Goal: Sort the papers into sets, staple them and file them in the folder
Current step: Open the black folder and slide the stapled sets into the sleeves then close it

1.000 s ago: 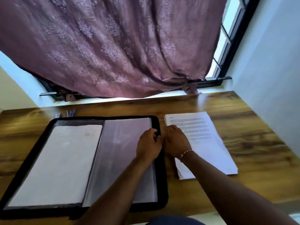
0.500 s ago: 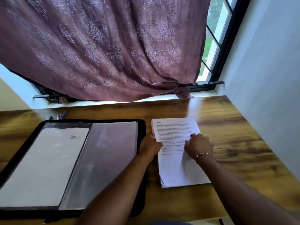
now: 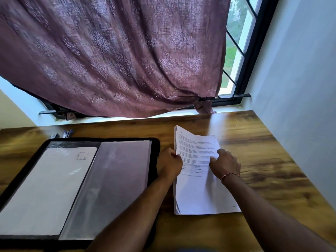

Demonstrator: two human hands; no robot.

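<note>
A stack of white printed papers [image 3: 197, 193] lies on the wooden desk to the right of an open black folder [image 3: 27, 160]. My left hand [image 3: 170, 163] grips the left edge of the top sheets and lifts their far end off the stack. My right hand [image 3: 226, 164] rests on the printed page with curled fingers, pinching at the sheet's right part. The folder lies flat and open, with a clear plastic sleeve [image 3: 116, 182] on its right and a white sheet [image 3: 47, 188] on its left.
A purple curtain [image 3: 116, 57] hangs over the window behind the desk [image 3: 263, 160]. Pens and a small dark object [image 3: 62, 134] lie past the folder's far left corner. A pale wall [image 3: 300, 88] borders the desk on the right.
Both hands moved from the folder's right edge onto the paper stack. The top sheets' far end has now risen off the stack in my left hand.
</note>
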